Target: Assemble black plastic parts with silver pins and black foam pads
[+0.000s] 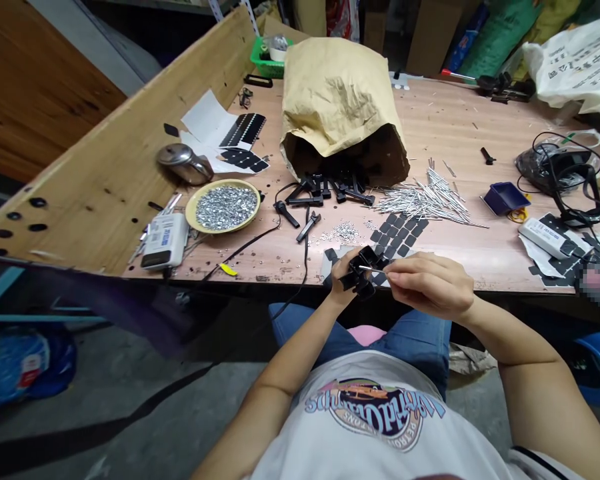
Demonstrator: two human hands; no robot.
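While I work from afar, a pale wood-grain tabletop [445,127] fills the area ahead. Taking my hands as the dial's centre, a crumpled brown paper bag [337,93] lies at twelve o'clock, its mouth facing me. A loose heap of thin silver rods [430,200] sits at one, and a round yellow bowl [193,217] of small silver bits at ten. At the centre, my right hand [430,283] pinches a slim silver metal rod [371,269] against a cluster of black plastic pieces [367,256], which my left hand [343,272] grasps. I cannot tell whether the rod's tip is inserted.
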